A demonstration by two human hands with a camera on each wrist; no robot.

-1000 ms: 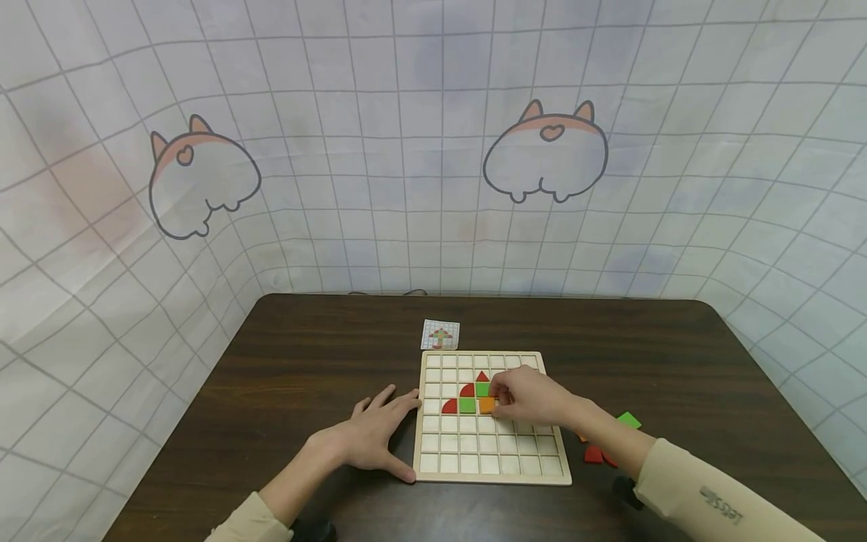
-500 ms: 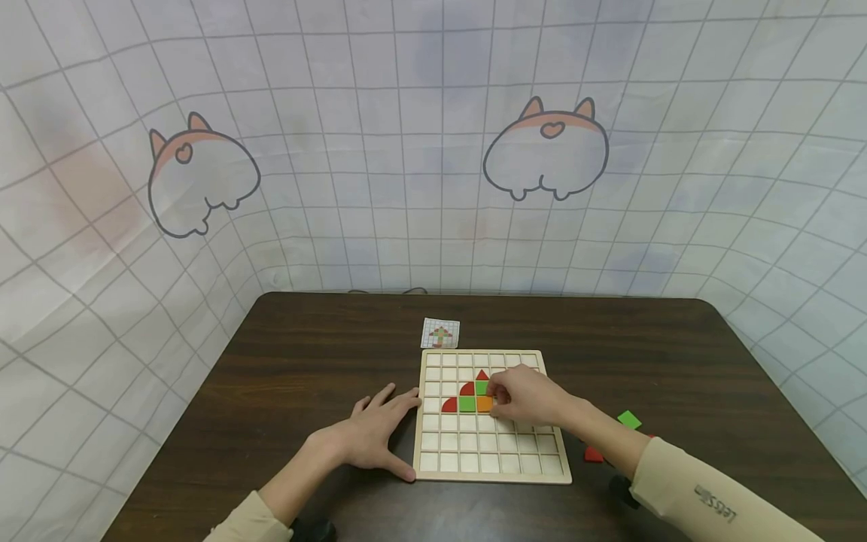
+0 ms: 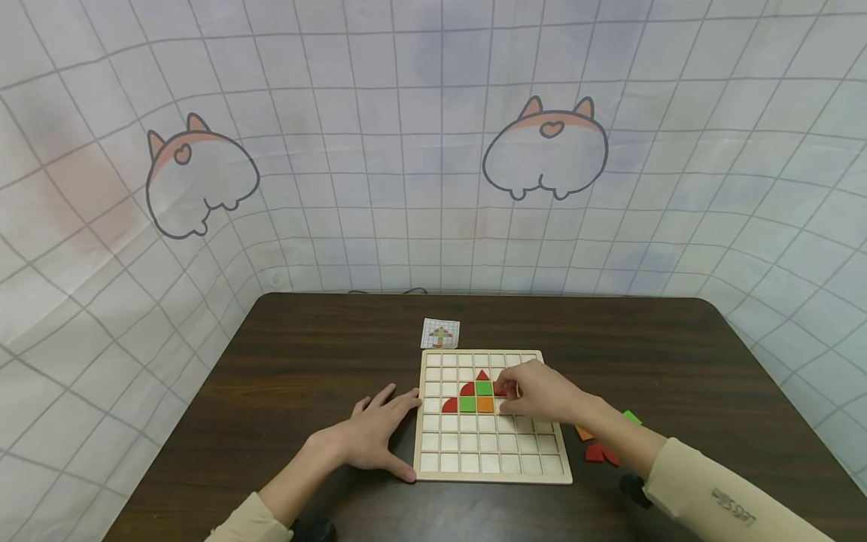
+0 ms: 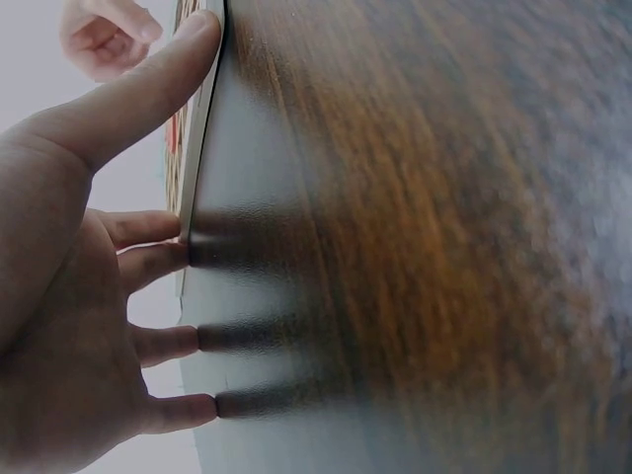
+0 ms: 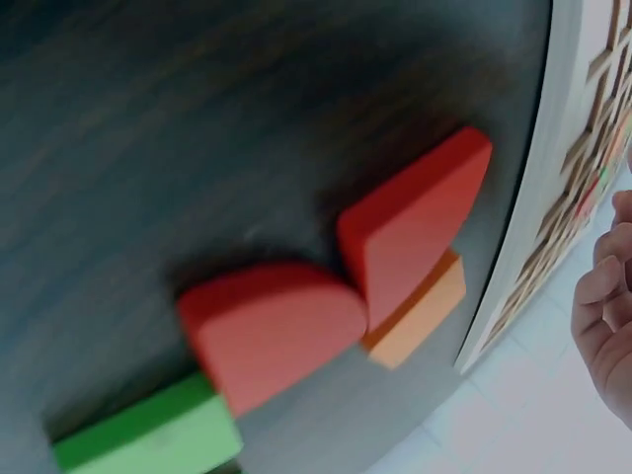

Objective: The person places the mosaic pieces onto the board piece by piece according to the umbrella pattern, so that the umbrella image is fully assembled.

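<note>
A light wooden grid board [image 3: 494, 476] lies on the dark table. On it sit a red triangle [image 3: 482, 375], green squares [image 3: 484, 388], an orange square [image 3: 485, 404] and red quarter-round tiles [image 3: 450, 406]. My left hand [image 3: 372, 435] is spread flat beside the board, thumb and fingertips touching its left edge. Over the board's middle is my right hand [image 3: 538, 391], its thumb and index finger apart and no tile visibly pinched. Another red tile [image 3: 500, 388] shows partly beneath its fingers, right of the upper green square.
A small pattern card [image 3: 440, 333] lies behind the board. Loose red tiles [image 5: 276, 331], an orange tile [image 5: 420, 311] and a green tile [image 5: 148, 434] lie on the table right of the board, partly under the right forearm in the head view.
The orange square has shifted slightly left into its cell beside the lower green square. My right hand has drawn back to the right, uncovering part of a red tile. The left hand stays put.
</note>
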